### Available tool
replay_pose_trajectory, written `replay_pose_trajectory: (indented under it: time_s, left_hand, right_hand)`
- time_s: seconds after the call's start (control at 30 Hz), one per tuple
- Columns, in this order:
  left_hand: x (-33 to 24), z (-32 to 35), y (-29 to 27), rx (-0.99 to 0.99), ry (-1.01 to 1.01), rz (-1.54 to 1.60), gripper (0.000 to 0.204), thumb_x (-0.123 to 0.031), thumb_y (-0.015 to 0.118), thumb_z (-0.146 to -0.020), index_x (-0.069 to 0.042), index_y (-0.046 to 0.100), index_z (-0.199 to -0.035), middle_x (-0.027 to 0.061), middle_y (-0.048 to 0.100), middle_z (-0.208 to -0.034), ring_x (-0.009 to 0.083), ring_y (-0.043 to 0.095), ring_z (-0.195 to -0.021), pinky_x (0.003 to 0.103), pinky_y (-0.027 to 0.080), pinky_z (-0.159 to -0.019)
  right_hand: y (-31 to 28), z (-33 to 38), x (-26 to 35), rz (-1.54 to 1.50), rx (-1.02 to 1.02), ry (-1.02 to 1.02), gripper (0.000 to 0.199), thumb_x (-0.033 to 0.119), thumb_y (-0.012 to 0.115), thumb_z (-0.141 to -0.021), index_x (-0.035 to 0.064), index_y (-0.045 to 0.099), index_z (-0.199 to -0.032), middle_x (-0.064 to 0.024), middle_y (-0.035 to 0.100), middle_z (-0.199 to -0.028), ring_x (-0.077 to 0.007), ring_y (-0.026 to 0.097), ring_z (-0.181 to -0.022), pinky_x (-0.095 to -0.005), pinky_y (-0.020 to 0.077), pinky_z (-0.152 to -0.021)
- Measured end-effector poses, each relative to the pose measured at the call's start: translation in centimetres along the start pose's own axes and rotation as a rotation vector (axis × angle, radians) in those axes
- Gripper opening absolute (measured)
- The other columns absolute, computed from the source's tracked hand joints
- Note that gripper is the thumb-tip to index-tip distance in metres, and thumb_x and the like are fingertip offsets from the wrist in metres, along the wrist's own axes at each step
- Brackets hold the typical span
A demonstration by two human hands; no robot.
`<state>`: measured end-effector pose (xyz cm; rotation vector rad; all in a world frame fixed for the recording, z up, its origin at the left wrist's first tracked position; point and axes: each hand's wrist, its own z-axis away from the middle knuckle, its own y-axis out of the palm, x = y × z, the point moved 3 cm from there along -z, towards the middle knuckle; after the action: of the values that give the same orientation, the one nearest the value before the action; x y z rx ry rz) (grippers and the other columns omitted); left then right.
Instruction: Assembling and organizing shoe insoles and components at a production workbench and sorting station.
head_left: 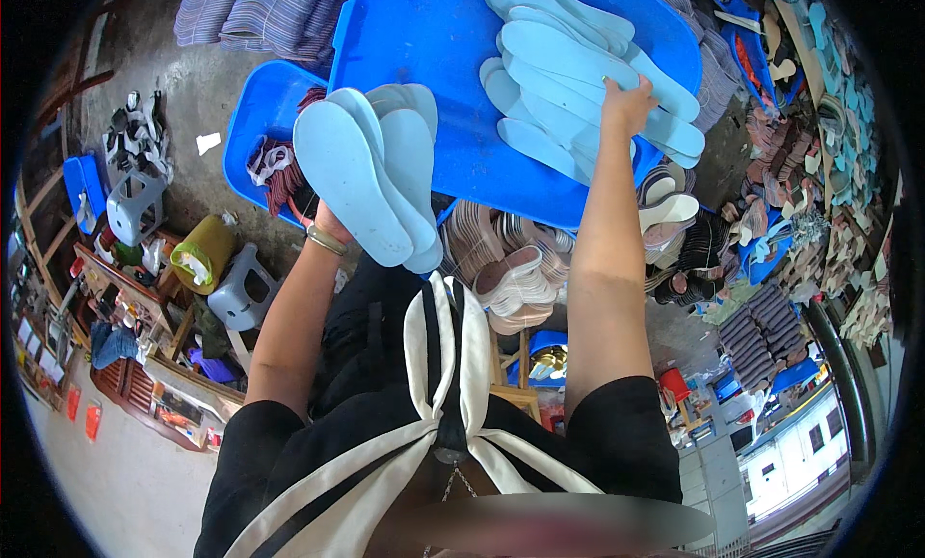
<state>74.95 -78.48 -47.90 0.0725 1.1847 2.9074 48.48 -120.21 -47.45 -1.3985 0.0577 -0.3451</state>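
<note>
A fan of pale blue insoles is grasped in the left hand, largely covering it — while the right hand touches the insole pile on the blue surface, gripping or not I cannot tell.

Grey concrete floor, stained. Left side: grey stool, second stool farther off, cluttered wooden table. Lower right: bright opening, daylight.
</note>
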Motion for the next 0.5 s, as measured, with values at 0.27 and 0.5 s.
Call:
replay_pose_trajectory:
  time_s: [0.27, 0.5]
  left_hand:
    - [1.1, -0.6, 1.2, 0.01, 0.026, -0.133, 0.043, -0.038, 0.05, -0.09, -0.008, 0.054, -0.121, 0.0065, 0.062, -0.111, 0.0222, 0.06, -0.097, 0.042, 0.049, -0.086]
    - [2.3, -1.5, 1.7, -0.061, 0.081, -0.132, 0.043, -0.038, 0.05, -0.09, -0.008, 0.053, -0.121, 0.0059, 0.061, -0.112, 0.0222, 0.059, -0.1, 0.042, 0.048, -0.086]
  right_hand:
    - [-3.8, -0.1, -0.9, -0.09, 0.123, -0.146, 0.057, 0.029, 0.075, -0.07, 0.0103, 0.052, -0.119, -0.0144, 0.057, -0.103, -0.0279, 0.061, -0.087, -0.0378, 0.0489, -0.076]
    - [-11.7, 10.2, 0.9, -1.127, 0.363, -0.168, 0.05, 0.007, 0.07, -0.075, -0.0025, 0.047, -0.118, -0.0105, 0.059, -0.104, -0.0152, 0.057, -0.091, -0.0285, 0.0462, -0.081]
